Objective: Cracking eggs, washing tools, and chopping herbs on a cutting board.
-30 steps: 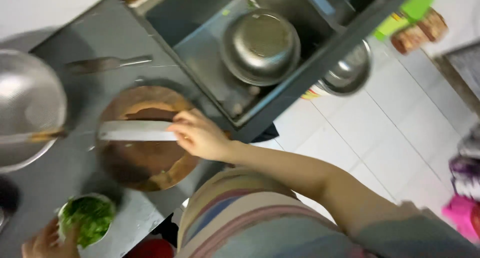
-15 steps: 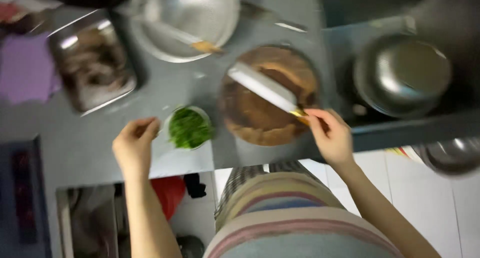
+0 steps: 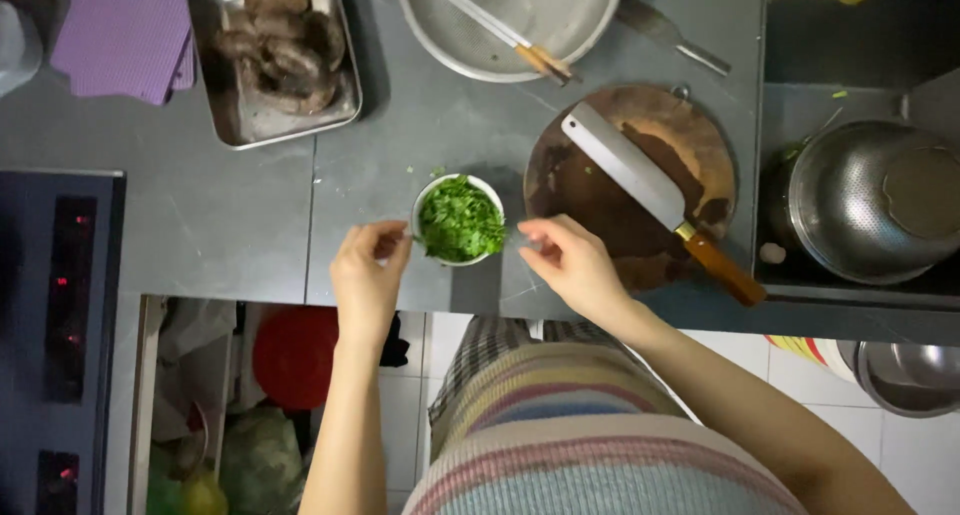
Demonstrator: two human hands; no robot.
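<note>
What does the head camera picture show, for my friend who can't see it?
Two bare hands, the left hand and right hand, flank a small white bowl of chopped green herbs on a grey counter. A cleaver lies on a round wooden cutting board nearby.

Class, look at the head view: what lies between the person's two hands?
Between left hand and right hand sits the small white bowl of chopped greens.

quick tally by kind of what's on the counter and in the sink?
Metal bowls or pans: 2 (wide pan, colander in sink)
Metal trays: 1
Small white bowls of greens: 1
Round cutting boards: 1
Cleavers: 1
Purple cloths: 1
Total: 7
</note>
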